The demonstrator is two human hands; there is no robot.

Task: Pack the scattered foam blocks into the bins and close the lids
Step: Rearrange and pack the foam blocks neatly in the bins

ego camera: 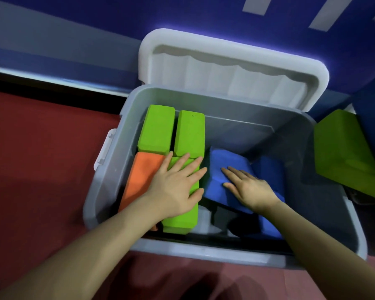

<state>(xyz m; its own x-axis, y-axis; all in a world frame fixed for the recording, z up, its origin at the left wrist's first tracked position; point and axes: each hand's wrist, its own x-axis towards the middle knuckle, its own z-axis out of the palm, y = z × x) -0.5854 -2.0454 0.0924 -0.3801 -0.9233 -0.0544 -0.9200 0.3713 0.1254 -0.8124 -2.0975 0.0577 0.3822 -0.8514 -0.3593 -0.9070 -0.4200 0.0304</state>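
A grey plastic bin (325,213) stands on the red floor with its white lid (232,68) tipped open against the wall behind. Inside on the left lie two green foam blocks (158,128) side by side, with an orange block (139,180) and a third green block (182,219) in front of them. My left hand (175,187) presses flat with spread fingers on the orange and green blocks. A blue block (223,169) lies tilted in the middle of the bin, and my right hand (247,187) rests flat on it. Another blue block (268,172) sits behind my right wrist.
Outside the bin at the right lie a large green foam piece (344,152) and a dark blue one (372,118). A blue and grey wall runs along the back. A white latch (103,150) sticks out on the bin's left side. Dark items lie on the bin's bottom near the front.
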